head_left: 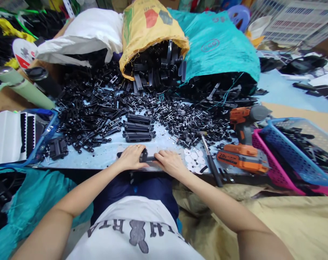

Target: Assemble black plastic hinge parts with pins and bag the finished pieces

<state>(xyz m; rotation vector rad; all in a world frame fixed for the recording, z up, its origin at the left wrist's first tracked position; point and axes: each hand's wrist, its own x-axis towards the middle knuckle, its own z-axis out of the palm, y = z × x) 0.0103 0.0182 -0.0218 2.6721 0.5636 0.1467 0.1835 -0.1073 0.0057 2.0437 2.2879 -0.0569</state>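
At the table's front edge, a long black plastic part (150, 158) lies crosswise between my hands. My left hand (132, 157) is closed around its left portion, near a black block-like piece, with the thumb along the front. The fingers of my right hand (168, 161) are closed on its right portion. My palms and fingers hide much of the part. Just behind my hands sits a stack of similar long black parts (138, 129). Small black pieces with metal pins (191, 121) are heaped behind and to the right. Black link-shaped pieces (85, 112) are piled to the left.
A hammer (210, 159) and an orange cordless drill (241, 141) lie on the right, beside a blue basket (296, 148) of black parts. White (96, 29), yellow (153, 25) and teal sacks (218, 47) line the back. A green bottle (25, 86) leans at left.
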